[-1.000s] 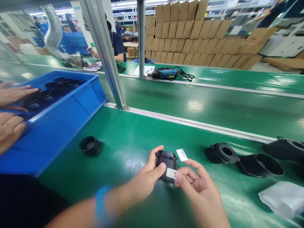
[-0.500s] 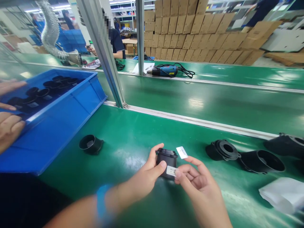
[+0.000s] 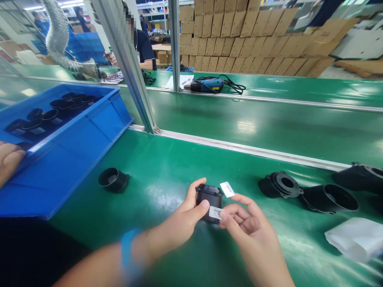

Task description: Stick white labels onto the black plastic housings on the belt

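Black housing (image 3: 209, 198) is pinched firmly between the thumb and fingers of our left hand (image 3: 179, 223), low over the green belt (image 3: 179, 167). With our right hand (image 3: 254, 231) we press a white label (image 3: 216, 212) on its side by the thumb, and a second label (image 3: 227, 189) sticks on the index fingertip. At the left lies a black ring (image 3: 113, 180), near a blue crate (image 3: 77, 147).

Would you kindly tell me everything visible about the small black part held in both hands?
The black part is a short, matte, plastic-looking cylinder with a notched rim, upright on or just above the green belt. The left hand pinches its side; the right hand touches a white label on its front.
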